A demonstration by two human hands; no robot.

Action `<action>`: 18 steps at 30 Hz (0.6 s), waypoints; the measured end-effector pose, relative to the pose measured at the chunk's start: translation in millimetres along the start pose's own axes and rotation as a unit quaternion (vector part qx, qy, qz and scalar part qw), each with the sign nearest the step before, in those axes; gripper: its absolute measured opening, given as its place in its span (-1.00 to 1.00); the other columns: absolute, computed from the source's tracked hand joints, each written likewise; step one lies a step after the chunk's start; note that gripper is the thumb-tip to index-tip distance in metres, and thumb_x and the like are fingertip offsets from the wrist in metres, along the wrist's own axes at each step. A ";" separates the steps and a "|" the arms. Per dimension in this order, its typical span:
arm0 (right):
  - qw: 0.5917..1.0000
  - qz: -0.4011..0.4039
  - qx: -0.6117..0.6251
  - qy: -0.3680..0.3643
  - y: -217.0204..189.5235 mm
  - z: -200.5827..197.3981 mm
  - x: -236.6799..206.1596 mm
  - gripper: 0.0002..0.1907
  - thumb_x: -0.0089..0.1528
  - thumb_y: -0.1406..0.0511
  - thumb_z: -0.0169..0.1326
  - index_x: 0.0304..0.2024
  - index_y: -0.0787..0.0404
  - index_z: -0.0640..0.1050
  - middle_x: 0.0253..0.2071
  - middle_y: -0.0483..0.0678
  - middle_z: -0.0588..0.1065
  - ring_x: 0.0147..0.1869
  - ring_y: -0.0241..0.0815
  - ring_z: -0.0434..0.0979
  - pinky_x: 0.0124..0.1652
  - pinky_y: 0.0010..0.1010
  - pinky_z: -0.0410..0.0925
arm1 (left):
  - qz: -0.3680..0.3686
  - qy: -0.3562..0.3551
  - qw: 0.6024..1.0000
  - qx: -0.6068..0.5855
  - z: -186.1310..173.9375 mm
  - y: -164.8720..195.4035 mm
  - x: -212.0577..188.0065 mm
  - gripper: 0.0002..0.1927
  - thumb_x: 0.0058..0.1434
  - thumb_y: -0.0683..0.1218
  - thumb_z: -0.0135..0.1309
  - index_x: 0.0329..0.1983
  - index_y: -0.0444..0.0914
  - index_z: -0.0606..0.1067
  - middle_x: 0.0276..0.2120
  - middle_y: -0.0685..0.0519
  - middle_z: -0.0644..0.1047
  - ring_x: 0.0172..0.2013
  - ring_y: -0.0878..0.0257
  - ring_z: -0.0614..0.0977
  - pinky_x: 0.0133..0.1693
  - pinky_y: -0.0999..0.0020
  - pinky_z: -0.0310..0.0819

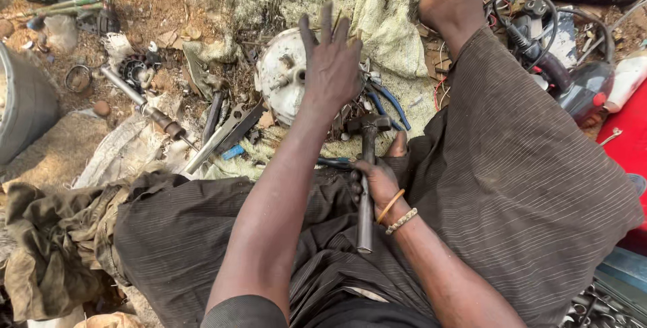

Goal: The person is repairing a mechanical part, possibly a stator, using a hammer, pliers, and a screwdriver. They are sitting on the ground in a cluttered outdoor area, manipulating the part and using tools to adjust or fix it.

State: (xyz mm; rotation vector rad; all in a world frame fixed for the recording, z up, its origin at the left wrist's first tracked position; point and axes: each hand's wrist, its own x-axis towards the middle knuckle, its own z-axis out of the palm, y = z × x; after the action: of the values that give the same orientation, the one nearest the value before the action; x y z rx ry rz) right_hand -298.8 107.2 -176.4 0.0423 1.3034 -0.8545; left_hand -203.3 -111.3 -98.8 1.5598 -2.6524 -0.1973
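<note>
Striped trousers (512, 186) over littered dirt ground (141, 5), outdoors.

**Hammer and drum**

Hammer (366, 173): dark steel head, grey metal handle, head pointing away, gripped mid-handle over the lap. Drum (282, 75): round, whitish, dirty, lying on green cloth, partly hidden behind spread fingers.

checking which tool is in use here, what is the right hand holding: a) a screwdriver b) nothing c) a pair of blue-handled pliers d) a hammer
d: the right hand is closed around the metal handle of a hammer, its head pointing away from the body, while the blue-handled pliers lie untouched on the cloth and the left hand hovers open over the round white metal part.
</note>
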 end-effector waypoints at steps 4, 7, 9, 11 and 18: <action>0.996 0.050 0.060 -0.034 -2.0 -0.1 0.2 -0.84 0.28 0.22 0.08 -0.18 0.13 0.44 -0.51 -0.17 0.45 -0.58 -0.33 0.39 -0.60 -0.44 0.30 | -0.095 -0.004 0.995 -0.043 -0.3 9.0 11.3 -0.79 -0.10 -0.19 0.13 -0.35 -0.14 0.61 0.31 -0.27 0.35 0.46 -0.31 -0.02 0.33 -0.48 -0.56; 0.995 0.062 0.073 -0.023 -7.6 3.6 -0.9 -0.81 0.28 0.20 0.06 -0.10 0.10 0.46 -0.51 -0.19 0.43 -0.57 -0.36 0.35 -0.59 -0.48 0.27 | -0.165 -0.039 0.980 -0.101 0.3 11.4 17.8 -0.80 0.09 0.01 0.24 -0.28 -0.15 0.60 0.31 -0.18 0.38 0.48 -0.24 0.03 0.41 -0.42 -0.46; 0.993 0.061 0.100 -0.034 -10.9 6.4 -2.9 -0.79 0.32 0.21 0.07 -0.06 0.12 0.42 -0.53 -0.22 0.36 -0.57 -0.38 0.29 -0.58 -0.49 0.25 | -0.232 0.049 0.958 -0.163 3.6 6.5 23.6 -0.64 0.11 0.10 0.26 -0.08 -0.13 0.57 0.31 -0.13 0.39 0.45 -0.20 0.11 0.40 -0.40 -0.33; 0.995 0.053 0.082 -0.017 -13.7 8.4 -7.3 -0.76 0.30 0.23 0.06 0.00 0.13 0.44 -0.54 -0.24 0.34 -0.58 -0.39 0.26 -0.59 -0.50 0.23 | -0.243 0.172 0.949 -0.109 10.0 -5.6 22.5 -0.49 0.20 0.17 0.18 0.13 -0.16 0.48 0.36 -0.17 0.34 0.45 -0.21 0.14 0.40 -0.35 -0.23; 0.995 -0.093 0.040 0.017 -28.2 15.5 -43.7 -0.81 0.31 0.28 0.04 -0.08 0.18 0.37 -0.60 -0.18 0.30 -0.70 -0.34 0.22 -0.73 -0.45 0.15 | -0.300 0.029 0.951 -0.076 12.2 -34.1 -4.0 -0.45 0.29 0.26 -0.19 0.22 -0.10 0.38 0.34 -0.11 0.28 0.37 -0.17 0.15 0.29 -0.47 -0.23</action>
State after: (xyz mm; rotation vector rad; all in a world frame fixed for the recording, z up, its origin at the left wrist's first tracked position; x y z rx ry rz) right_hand -302.7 102.9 -122.4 -0.0014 1.3186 -1.0680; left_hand -173.2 -123.2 -115.6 2.2178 -1.9844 -0.3626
